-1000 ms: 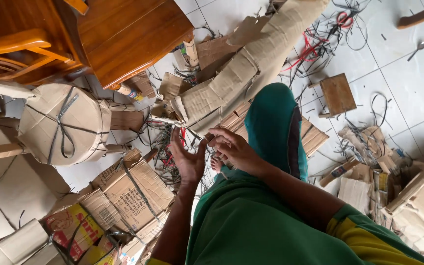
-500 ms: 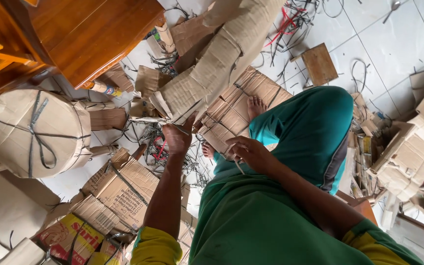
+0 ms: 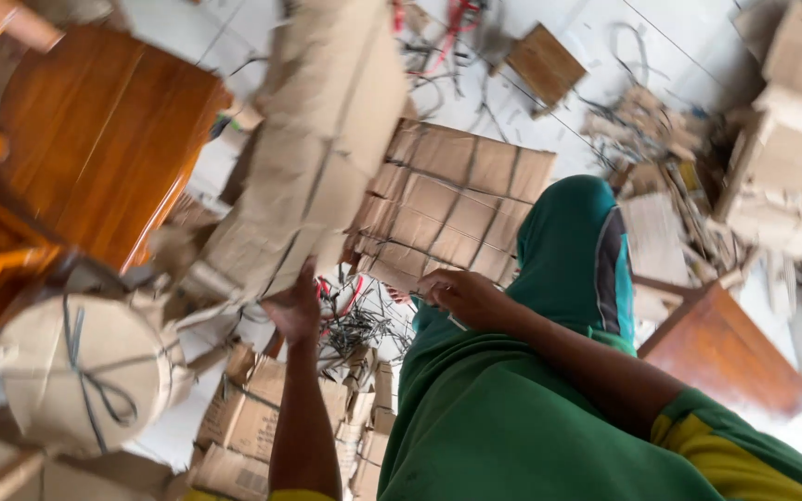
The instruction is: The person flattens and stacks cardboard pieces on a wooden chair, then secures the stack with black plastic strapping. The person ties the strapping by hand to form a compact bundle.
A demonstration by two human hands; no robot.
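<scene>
Reaching up from the lap, the left hand (image 3: pixel 294 311) is pressed against the lower edge of a long folded cardboard bundle (image 3: pixel 322 148), its grip hidden. A thin dark strip (image 3: pixel 446 315) is pinched narrowly by the right hand (image 3: pixel 457 292) beside the green-trousered knee (image 3: pixel 573 250), above tied cardboard stacks (image 3: pixel 457 209) on the floor.

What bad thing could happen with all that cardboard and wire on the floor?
The tall cardboard stack leans just above the left hand, so it might slide or topple onto it. The loose wire pile lies right under both hands and could poke fingers or snag the right hand. Scattered boxes crowd the floor, so tripping seems possible.
</scene>
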